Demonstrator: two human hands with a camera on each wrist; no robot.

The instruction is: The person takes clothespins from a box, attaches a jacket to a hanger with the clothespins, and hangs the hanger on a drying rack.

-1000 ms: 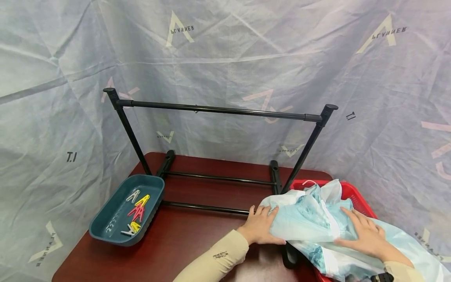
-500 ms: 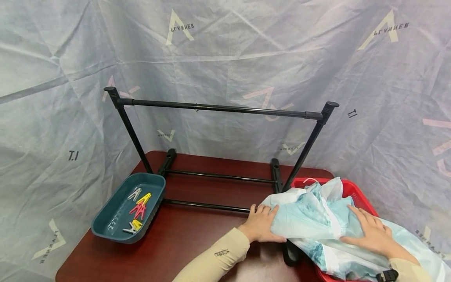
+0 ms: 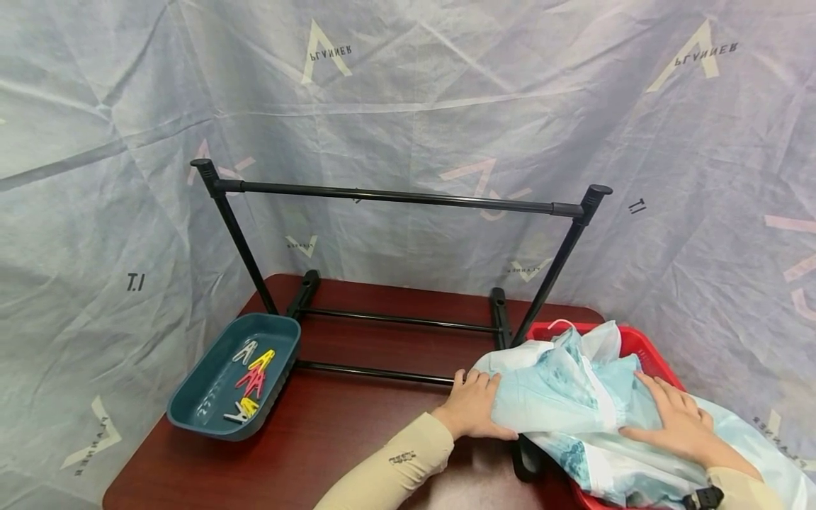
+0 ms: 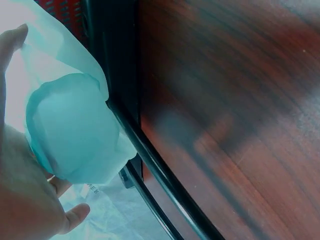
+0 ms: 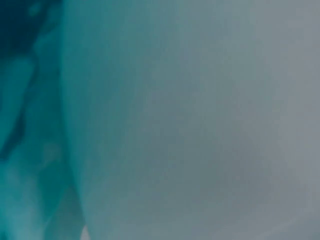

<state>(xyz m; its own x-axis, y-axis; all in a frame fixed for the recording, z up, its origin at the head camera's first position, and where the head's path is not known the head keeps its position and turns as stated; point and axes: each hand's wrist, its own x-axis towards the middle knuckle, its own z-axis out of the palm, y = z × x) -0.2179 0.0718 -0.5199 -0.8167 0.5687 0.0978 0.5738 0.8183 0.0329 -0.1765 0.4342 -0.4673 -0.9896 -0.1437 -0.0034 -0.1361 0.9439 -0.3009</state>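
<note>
Light-blue cloth (image 3: 554, 404) heaped over red basket (image 3: 652, 360), right of black rack (image 3: 395, 196) on tabletop (image 3: 357, 432). Both hands open from what I see: left hand (image 3: 470, 409) spread against cloth's left end, right hand (image 3: 678, 425) resting on its right part.

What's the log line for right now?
left hand: on pale-blue cloth | right hand: on same cloth | red basket: partly covered | top bar: bare

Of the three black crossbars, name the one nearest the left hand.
The front lower bar, which runs toward the left hand; the rear lower bar and the top bar lie farther off.
</note>
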